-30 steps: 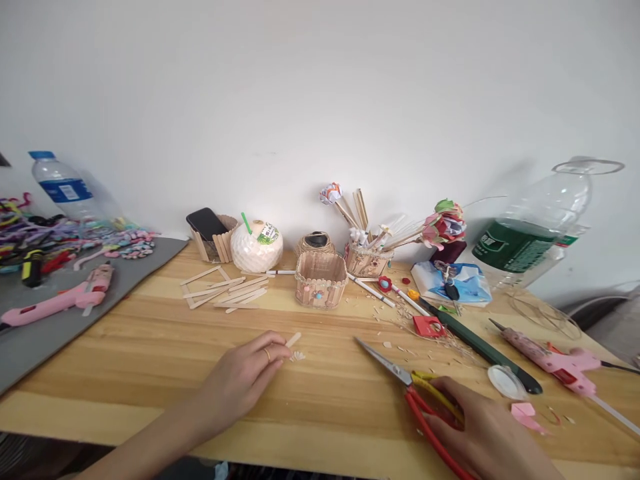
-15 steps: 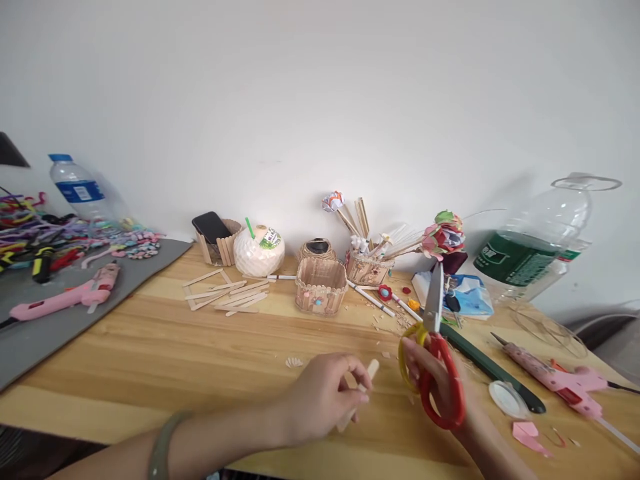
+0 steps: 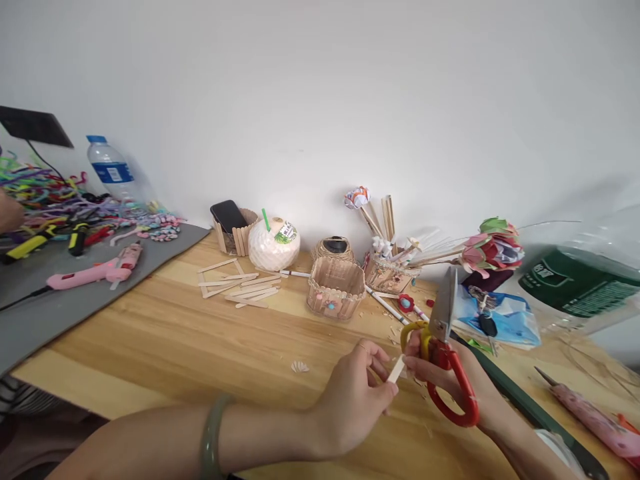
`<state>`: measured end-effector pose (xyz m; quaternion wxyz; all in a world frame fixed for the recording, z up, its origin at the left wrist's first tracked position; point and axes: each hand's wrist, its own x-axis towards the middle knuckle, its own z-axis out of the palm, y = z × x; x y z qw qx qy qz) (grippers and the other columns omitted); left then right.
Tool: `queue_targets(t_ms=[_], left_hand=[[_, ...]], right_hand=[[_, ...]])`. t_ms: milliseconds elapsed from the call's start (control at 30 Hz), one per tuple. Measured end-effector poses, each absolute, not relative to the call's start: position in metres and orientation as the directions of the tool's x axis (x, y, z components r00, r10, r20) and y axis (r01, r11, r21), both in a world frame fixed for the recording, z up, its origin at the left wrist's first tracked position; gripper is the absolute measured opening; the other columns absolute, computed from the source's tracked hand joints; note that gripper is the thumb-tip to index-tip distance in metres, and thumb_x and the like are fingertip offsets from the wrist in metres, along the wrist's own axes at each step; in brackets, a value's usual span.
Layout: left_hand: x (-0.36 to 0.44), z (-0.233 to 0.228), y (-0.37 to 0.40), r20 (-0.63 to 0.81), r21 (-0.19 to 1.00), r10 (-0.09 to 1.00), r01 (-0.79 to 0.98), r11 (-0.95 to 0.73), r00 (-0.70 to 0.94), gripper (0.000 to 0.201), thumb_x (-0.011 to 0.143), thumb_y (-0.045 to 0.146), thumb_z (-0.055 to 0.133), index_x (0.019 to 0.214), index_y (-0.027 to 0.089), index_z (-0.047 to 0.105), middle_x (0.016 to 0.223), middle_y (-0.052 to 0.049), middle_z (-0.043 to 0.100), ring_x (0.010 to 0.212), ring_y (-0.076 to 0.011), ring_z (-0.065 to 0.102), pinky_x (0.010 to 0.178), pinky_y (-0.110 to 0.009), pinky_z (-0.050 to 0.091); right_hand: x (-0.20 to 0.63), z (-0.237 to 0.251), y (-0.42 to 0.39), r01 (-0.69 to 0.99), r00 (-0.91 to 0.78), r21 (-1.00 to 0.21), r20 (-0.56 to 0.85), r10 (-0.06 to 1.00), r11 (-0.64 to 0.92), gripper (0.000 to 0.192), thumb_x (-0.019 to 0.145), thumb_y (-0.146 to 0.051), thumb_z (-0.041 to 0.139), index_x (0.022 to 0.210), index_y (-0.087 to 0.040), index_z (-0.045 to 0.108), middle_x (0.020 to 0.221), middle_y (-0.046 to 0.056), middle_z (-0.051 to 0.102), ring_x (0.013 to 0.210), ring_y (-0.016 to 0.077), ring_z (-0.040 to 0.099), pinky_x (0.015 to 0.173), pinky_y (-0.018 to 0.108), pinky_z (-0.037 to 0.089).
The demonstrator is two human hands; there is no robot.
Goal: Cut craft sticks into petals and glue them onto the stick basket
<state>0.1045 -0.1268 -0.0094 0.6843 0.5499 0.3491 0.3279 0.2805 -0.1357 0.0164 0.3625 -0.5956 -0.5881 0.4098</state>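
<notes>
Two hands close together in front of the little wooden box (image 3: 336, 290), with a small stick (image 3: 397, 371) between them.
The left hand (image 3: 345, 400) is curled, pinching the stick nearer the person than the box and a bit to its right. Its arm (image 3: 270, 430) reaches in from the left, wearing a green bangle (image 3: 213, 437). The right hand (image 3: 483, 385) wraps the handles of the scissors (image 3: 441, 329), right of the box, blades pointing up. Its fingertips are by the stick's top end; I can't tell if they touch.
</notes>
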Motion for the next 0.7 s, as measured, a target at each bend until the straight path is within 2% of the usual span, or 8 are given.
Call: queue_targets(t_ms=[67,133,233,367,433,567,700], left_hand=[[0.106,-0.012,-0.125,-0.133,0.974,0.806,-0.074,0.214,0.577,0.007,0.074,0.021,0.053,0.076,0.016,0.049,0.068,0.002,0.051,0.046,-0.0067,0.046,0.041,-0.019,0.033],[0.106,-0.014,-0.124,-0.143,0.969,0.776,-0.075,0.237,0.614,0.016,0.078,0.030,0.050,0.069,0.016,0.048,0.059,0.003,0.049,0.041,-0.0064,0.043,0.041,-0.020,0.034],[0.105,-0.015,-0.122,-0.147,0.962,0.753,-0.085,0.260,0.642,0.025,0.080,0.040,0.044,0.073,0.016,0.048,0.052,0.005,0.048,0.037,-0.0072,0.043,0.041,-0.021,0.037],[0.098,-0.009,-0.116,-0.065,0.969,0.784,-0.149,0.197,0.618,0.028,0.082,0.043,0.044,0.087,0.016,0.048,0.075,-0.001,0.058,0.042,-0.0058,0.048,0.045,-0.021,0.041],[0.094,-0.004,-0.110,-0.040,0.973,0.808,-0.162,0.166,0.587,0.028,0.083,0.042,0.044,0.089,0.016,0.048,0.081,-0.002,0.058,0.042,-0.0046,0.046,0.043,-0.020,0.039],[0.088,0.006,-0.101,-0.005,0.976,0.825,-0.179,0.128,0.565,0.029,0.085,0.040,0.043,0.100,0.016,0.046,0.070,0.002,0.053,0.039,-0.0039,0.035,0.038,-0.019,0.025],[0.085,0.015,-0.099,-0.014,0.969,0.832,-0.196,0.147,0.555,0.027,0.084,0.041,0.047,0.093,0.016,0.049,0.059,0.005,0.043,0.048,-0.0069,0.031,0.043,-0.020,0.020]], right_hand=[[0.275,0.017,-0.132,0.390,0.001,-0.920,-0.049,0.999,-0.046,0.025,0.065,-0.033,0.071,0.069,-0.020,0.050,0.059,-0.005,0.050,0.054,0.0133,0.047,0.052,0.025,0.039],[0.270,0.016,-0.129,0.375,0.029,-0.926,-0.033,0.999,-0.041,0.027,0.066,-0.036,0.069,0.072,-0.020,0.049,0.059,-0.005,0.051,0.054,0.0132,0.048,0.052,0.025,0.039],[0.265,0.011,-0.127,0.359,0.053,-0.933,-0.012,0.999,-0.030,0.027,0.071,-0.041,0.065,0.074,-0.020,0.048,0.059,-0.005,0.049,0.053,0.0123,0.046,0.050,0.024,0.038],[0.266,0.006,-0.135,0.356,0.077,-0.934,0.000,0.997,-0.028,0.032,0.076,-0.050,0.057,0.072,-0.021,0.044,0.051,-0.007,0.040,0.045,0.0107,0.037,0.044,0.023,0.031],[0.269,0.006,-0.142,0.367,0.074,-0.930,0.009,0.997,-0.019,0.036,0.076,-0.055,0.054,0.074,-0.021,0.044,0.053,-0.007,0.039,0.046,0.0111,0.035,0.043,0.023,0.030],[0.274,0.010,-0.154,0.477,-0.025,-0.878,0.015,1.000,0.025,0.039,0.079,-0.059,0.049,0.080,-0.020,0.050,0.070,-0.001,0.047,0.059,0.0140,0.042,0.051,0.024,0.036],[0.274,0.018,-0.156,0.595,-0.127,-0.803,-0.080,0.989,0.012,0.041,0.078,-0.061,0.049,0.076,-0.020,0.048,0.069,-0.001,0.047,0.063,0.0153,0.043,0.055,0.025,0.035]])
